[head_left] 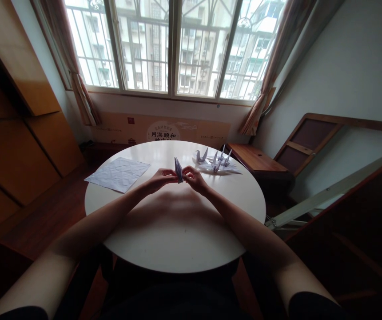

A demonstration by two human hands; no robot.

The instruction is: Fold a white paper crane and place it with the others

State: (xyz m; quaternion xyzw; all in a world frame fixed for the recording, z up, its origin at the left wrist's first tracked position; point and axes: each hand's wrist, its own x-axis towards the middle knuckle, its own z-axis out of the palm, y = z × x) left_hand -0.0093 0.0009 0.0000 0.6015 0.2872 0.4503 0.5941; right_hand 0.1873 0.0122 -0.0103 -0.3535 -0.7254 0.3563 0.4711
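Both my hands meet over the middle of a round white table (177, 240). Between them stands a small folded piece of pale paper (178, 169), upright and pointed. My left hand (159, 178) pinches its left side with closed fingers. My right hand (194, 178) pinches its right side, fingers curled. Just beyond my right hand lie several finished paper cranes (216, 162) on the table's far right part.
A creased flat sheet of paper (119, 174) lies on the table's left side. A low wooden bench (256, 160) stands to the right, a leaning wooden frame (311, 138) behind it, wooden cabinets (17, 133) to the left, a barred window (174, 44) ahead.
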